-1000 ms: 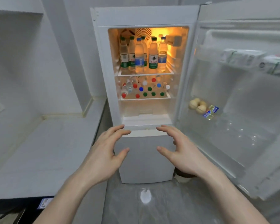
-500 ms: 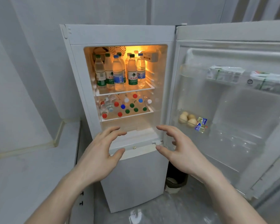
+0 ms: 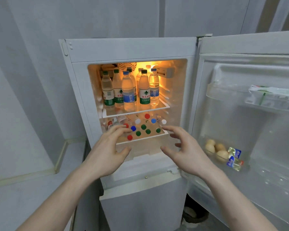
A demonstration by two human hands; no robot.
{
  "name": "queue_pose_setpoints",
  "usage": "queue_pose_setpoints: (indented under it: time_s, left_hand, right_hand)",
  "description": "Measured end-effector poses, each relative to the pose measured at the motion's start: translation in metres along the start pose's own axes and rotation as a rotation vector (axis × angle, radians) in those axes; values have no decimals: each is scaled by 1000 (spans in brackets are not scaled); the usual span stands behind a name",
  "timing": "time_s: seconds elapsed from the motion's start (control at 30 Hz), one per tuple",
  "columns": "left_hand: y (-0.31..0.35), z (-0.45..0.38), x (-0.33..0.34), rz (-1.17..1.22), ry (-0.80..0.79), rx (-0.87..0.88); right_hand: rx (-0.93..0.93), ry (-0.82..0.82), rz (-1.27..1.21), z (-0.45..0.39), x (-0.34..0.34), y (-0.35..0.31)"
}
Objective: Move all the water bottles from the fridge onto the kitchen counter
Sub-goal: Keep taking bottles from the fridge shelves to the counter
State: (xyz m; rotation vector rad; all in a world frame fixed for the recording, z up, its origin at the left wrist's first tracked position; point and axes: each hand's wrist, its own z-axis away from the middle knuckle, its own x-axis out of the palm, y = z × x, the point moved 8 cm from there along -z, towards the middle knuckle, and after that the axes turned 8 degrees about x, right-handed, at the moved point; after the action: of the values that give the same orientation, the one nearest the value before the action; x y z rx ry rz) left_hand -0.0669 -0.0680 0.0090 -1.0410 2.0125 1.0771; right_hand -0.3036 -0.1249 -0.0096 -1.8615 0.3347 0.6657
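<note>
The white fridge (image 3: 130, 49) stands with its door swung wide to the right and its inside lit orange. Several water bottles (image 3: 144, 90) with green and blue caps stand upright on the upper shelf. On the lower shelf more bottles (image 3: 143, 126) show mostly as red, blue, green and white caps. My left hand (image 3: 107, 152) hovers with fingers spread in front of the lower shelf's left side, its fingertips near the red caps. My right hand (image 3: 185, 150) is spread in front of the shelf's right end. Neither hand holds anything.
The pale kitchen counter (image 3: 32, 189) runs along the wall to the left of the fridge. The open door (image 3: 250, 114) holds eggs (image 3: 215, 149), small packets (image 3: 233, 157) and cartons (image 3: 272, 95) in its racks. A dark bin (image 3: 195, 215) sits on the floor under the door.
The view has closed in on the fridge and both spread hands have risen from in front of the lower compartment up to the lower shelf's edge.
</note>
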Motion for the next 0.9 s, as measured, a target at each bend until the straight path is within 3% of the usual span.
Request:
queue_pose_setpoints:
  time_s: [0.47,0.77,0.9]
  left_hand:
    - [-92,-175,18,35,130,-159]
    - [-146,-244,29,87,273,-293]
    - [-161,-270,30,98,335,-243]
  right_hand:
    - [-13,29,-179,-222,29,18]
    - [-38,143,-265,-309,42,20]
    - [-29,166,-303,-337,50,16]
